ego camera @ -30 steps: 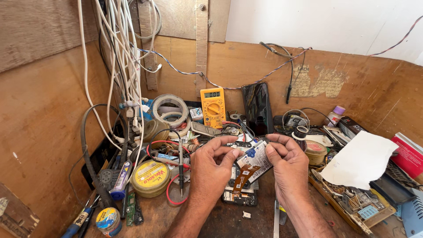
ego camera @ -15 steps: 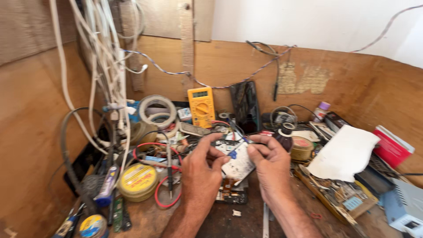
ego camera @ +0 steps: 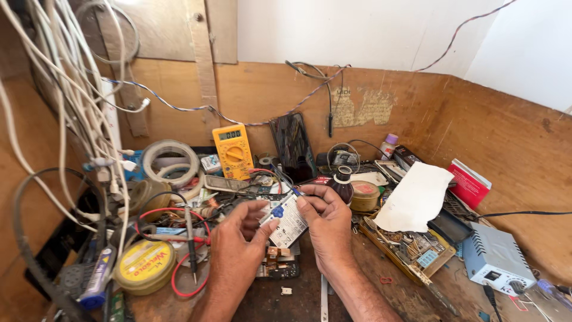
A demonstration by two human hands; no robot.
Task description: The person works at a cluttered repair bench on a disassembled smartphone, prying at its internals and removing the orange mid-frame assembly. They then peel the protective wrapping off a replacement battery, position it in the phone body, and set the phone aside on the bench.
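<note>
I held a small white battery (ego camera: 287, 222) up over the cluttered wooden bench (ego camera: 310, 298), between both hands. My left hand (ego camera: 238, 241) pinched its lower left edge, fingers curled shut on it. My right hand (ego camera: 326, 223) gripped its upper right corner, thumb and forefinger closed. A yellow multimeter (ego camera: 233, 151) stood behind, a round yellow tin (ego camera: 145, 263) sat at left, well apart.

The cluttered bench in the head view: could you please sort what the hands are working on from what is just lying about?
In hand:
white labelled component, gripped by left hand and right hand

Lying about:
yellow multimeter
round yellow tin
tape roll
grey power supply box
red box
</note>
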